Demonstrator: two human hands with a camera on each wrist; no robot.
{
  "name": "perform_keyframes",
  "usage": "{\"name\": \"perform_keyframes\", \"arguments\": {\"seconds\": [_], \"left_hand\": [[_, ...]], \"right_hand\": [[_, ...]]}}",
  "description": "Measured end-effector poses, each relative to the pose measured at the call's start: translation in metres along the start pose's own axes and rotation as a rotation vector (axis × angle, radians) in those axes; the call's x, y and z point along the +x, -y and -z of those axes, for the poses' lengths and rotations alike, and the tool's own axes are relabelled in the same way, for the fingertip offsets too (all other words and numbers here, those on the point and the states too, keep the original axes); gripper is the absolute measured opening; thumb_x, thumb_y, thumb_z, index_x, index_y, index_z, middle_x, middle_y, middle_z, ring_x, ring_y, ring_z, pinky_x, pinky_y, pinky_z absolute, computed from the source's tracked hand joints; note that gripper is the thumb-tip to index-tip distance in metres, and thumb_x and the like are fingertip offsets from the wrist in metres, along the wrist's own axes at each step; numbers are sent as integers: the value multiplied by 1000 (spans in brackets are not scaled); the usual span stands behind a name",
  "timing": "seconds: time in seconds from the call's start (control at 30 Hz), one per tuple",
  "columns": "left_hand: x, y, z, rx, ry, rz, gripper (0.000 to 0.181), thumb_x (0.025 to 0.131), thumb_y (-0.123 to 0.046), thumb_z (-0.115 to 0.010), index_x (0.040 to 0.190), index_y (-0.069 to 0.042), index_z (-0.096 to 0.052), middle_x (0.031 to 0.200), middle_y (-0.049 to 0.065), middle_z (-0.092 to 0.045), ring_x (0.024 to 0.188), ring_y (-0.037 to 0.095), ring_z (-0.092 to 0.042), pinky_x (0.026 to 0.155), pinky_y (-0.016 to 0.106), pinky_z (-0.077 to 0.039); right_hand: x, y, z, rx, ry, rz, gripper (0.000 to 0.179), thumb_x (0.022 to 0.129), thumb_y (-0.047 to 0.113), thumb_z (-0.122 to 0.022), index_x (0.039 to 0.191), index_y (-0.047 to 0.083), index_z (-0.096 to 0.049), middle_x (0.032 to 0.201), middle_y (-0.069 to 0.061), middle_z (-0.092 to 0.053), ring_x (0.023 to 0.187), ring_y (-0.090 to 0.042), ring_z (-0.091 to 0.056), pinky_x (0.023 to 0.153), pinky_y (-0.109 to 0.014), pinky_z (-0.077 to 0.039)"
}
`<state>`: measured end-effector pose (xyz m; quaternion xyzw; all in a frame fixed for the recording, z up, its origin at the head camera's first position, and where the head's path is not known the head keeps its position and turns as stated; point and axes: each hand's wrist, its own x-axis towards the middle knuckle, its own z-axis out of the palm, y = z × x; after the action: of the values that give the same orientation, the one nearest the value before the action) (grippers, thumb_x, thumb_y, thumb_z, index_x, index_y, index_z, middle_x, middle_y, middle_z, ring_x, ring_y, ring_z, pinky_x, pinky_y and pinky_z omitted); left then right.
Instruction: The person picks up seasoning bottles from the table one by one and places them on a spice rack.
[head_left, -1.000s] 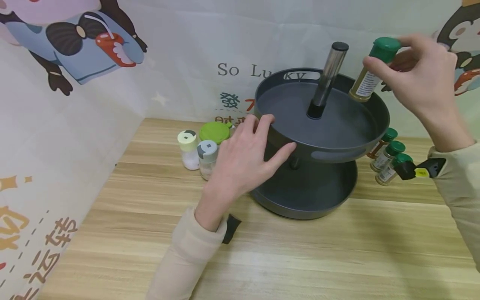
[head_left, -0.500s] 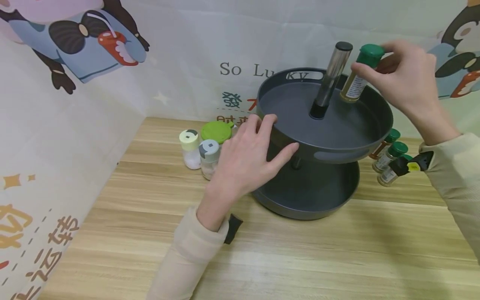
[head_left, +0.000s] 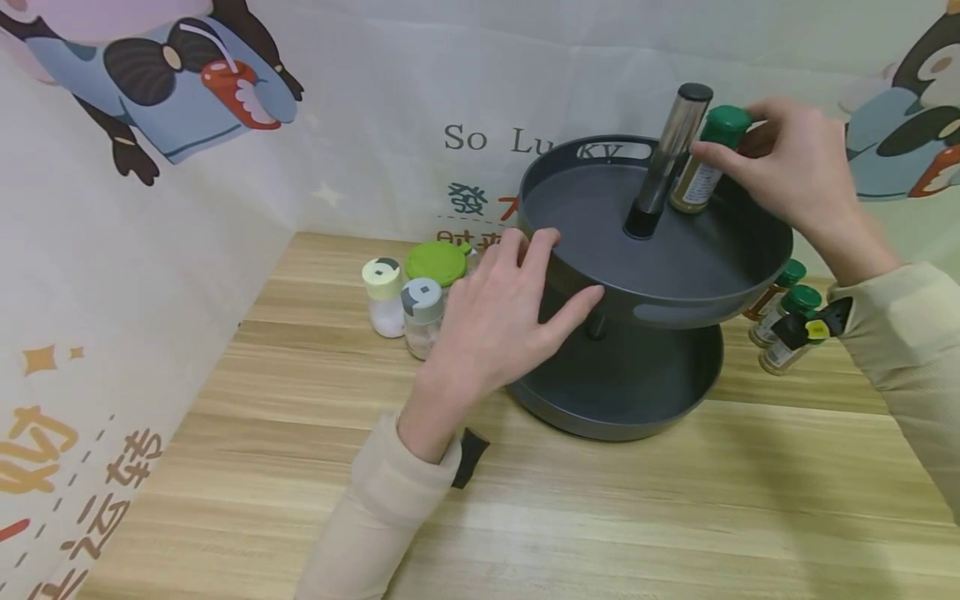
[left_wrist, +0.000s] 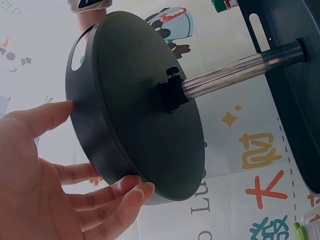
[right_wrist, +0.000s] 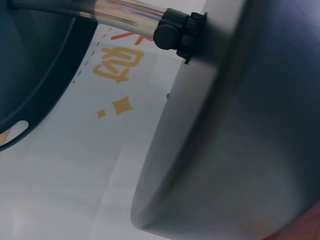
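My right hand (head_left: pixel 798 171) pinches a green-capped spice bottle (head_left: pixel 697 183) by its cap end, over the upper tray (head_left: pixel 585 217) of a dark two-tier turntable, just right of its clear post (head_left: pixel 667 162). The bottle leans slightly; whether its base touches the tray floor I cannot tell. My left hand (head_left: pixel 495 325) rests against the upper tray's outer wall, fingers spread at the near left side. In the left wrist view, the left hand's thumb and fingertips (left_wrist: pixel 127 185) touch that wall. In the right wrist view the tray's underside (right_wrist: pixel 240 150) hides nearly all of the right hand.
Below is the lower tray (head_left: pixel 615 383). Green-capped bottles (head_left: pixel 801 300) stand right of the turntable, partly behind the right wrist strap. On the left are a yellow-lidded jar (head_left: pixel 384 300), a grey-lidded jar (head_left: pixel 422 312) and a green-lidded container (head_left: pixel 437 263). A printed cloth hangs behind.
My right hand has brought the spice bottle left and down, from the upper tray's right side to beside the post. My left hand stays against the tray wall.
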<state>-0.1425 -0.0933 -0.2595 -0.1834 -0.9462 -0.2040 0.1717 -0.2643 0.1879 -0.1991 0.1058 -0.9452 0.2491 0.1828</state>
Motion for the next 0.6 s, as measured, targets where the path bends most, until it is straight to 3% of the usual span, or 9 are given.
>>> {"name": "perform_keyframes", "arguments": {"seconds": [0.03,0.1,0.13,0.2,0.27,0.37,0.5,0.6], "left_hand": [[0,0,0,-2,1,1,68,96,-61,-55,143,-12,-49,112,8,-53,89,23,-55,60,37,-49],[0,0,1,-4,4,2,68,96,-61,-55,143,-12,-49,112,8,-53,89,23,-55,60,36,-49],[0,0,1,-5,5,2,68,96,-61,-55,143,-12,-49,111,8,-53,89,23,-55,60,36,-49],[0,-1,1,-8,5,0,68,96,-61,-55,143,-12,-49,111,8,-53,89,23,-55,60,36,-49],[0,-1,2,-7,4,0,68,96,-61,-54,143,-12,-49,111,8,-53,89,23,-55,60,36,-49],[0,-1,2,-6,2,3,68,96,-62,-54,143,-12,-49,112,8,-53,90,23,-56,60,37,-49],[0,-1,1,-4,5,5,68,97,-62,-53,144,-12,-49,113,8,-54,91,23,-57,61,37,-50],[-1,-1,2,-3,6,5,68,97,-62,-54,144,-13,-49,112,8,-53,90,23,-56,60,37,-50]], "right_hand": [[0,0,-1,0,5,3,57,95,41,-68,128,-4,-60,112,-32,-67,62,16,-40,55,-5,-32],[1,0,-2,-1,9,7,57,95,41,-68,128,-5,-60,112,-32,-67,64,2,-57,55,-5,-31],[1,0,-3,-5,11,6,56,95,41,-67,127,-5,-60,112,-32,-67,66,-3,-59,55,-5,-31],[1,-1,-4,-6,12,5,56,96,41,-67,126,-6,-60,113,-33,-66,77,-24,-68,55,-5,-31],[1,-1,-4,-8,20,-1,56,96,40,-67,125,-7,-60,114,-34,-65,91,-43,-67,55,-6,-30],[3,-2,-5,-14,30,-8,54,96,40,-67,121,-8,-60,113,-34,-65,87,-40,-65,55,-8,-30],[4,-2,-5,-25,37,-13,52,96,41,-67,114,-7,-62,110,-33,-65,73,-23,-59,54,-10,-32],[3,-1,-6,-12,55,-23,53,96,43,-66,114,-7,-61,114,-33,-65,85,-31,-66,56,-11,-32]]}}
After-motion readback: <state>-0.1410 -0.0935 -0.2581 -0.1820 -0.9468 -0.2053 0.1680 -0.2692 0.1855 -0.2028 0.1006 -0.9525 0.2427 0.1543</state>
